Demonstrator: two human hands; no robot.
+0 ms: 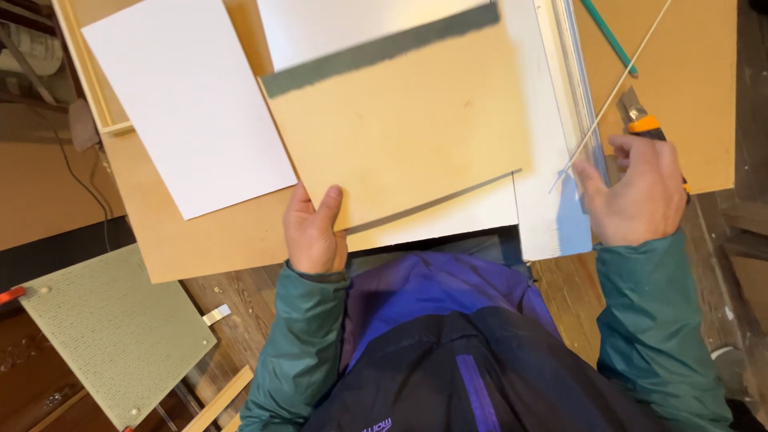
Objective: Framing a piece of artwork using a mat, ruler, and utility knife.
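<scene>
The left hand (314,232) grips the bottom edge of a tan board (400,128), thumb on top and fingers tucked under. The board has a dark strip (376,50) along its top edge and lies over white sheets (448,220). At 3 o'clock from it, the right hand (636,192) is closed around a knife with an orange part (644,120), beside a clear ruler (578,88). A thin white stick (616,92) crosses the ruler. At 10 o'clock lies a white sheet (188,100). No box or bin shows here.
</scene>
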